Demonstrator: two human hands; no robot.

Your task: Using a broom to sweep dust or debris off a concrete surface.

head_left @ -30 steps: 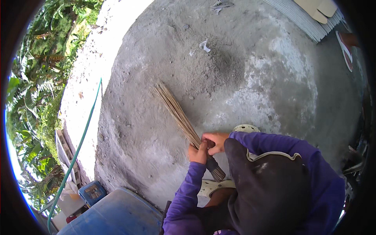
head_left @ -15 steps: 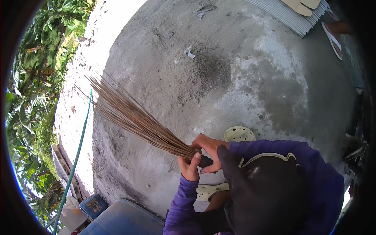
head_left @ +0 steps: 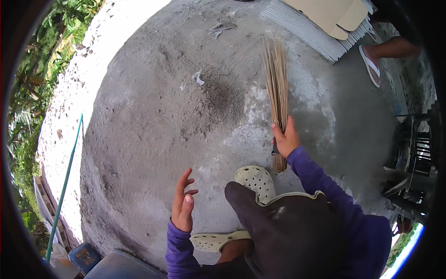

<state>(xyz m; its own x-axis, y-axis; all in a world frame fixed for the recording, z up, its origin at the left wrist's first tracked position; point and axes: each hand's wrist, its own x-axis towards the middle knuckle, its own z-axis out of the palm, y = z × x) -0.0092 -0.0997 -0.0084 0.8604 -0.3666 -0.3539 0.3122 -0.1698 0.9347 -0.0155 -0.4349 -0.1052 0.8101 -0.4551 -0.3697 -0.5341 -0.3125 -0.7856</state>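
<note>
My right hand [head_left: 289, 138] is wrapped round a stick broom [head_left: 278, 88], a bundle of thin brown sticks. The broom stands nearly straight away from me, with its spread tips at the far end. Just below my fingers, a dark band circles the bundle, and the short butt ends stick out under it. To the left, my left hand [head_left: 183, 202] is raised over the ground, holding nothing, with its fingers apart. A small heap of grey sand and grit [head_left: 216, 100] lies beyond my hands, left of the broom.
Corrugated sheets [head_left: 306, 30] with cardboard [head_left: 330, 16] lie at the far right, near another person's foot in a white flip-flop [head_left: 370, 66]. Cream clogs [head_left: 255, 181] are on my feet. A green hose [head_left: 65, 186], a blue box [head_left: 84, 258] and a bin lid [head_left: 123, 267] are at left.
My left hand has let go of the broom's handle end and moved left. My right hand has carried the broom right and swung its tips from the left to straight ahead.
</note>
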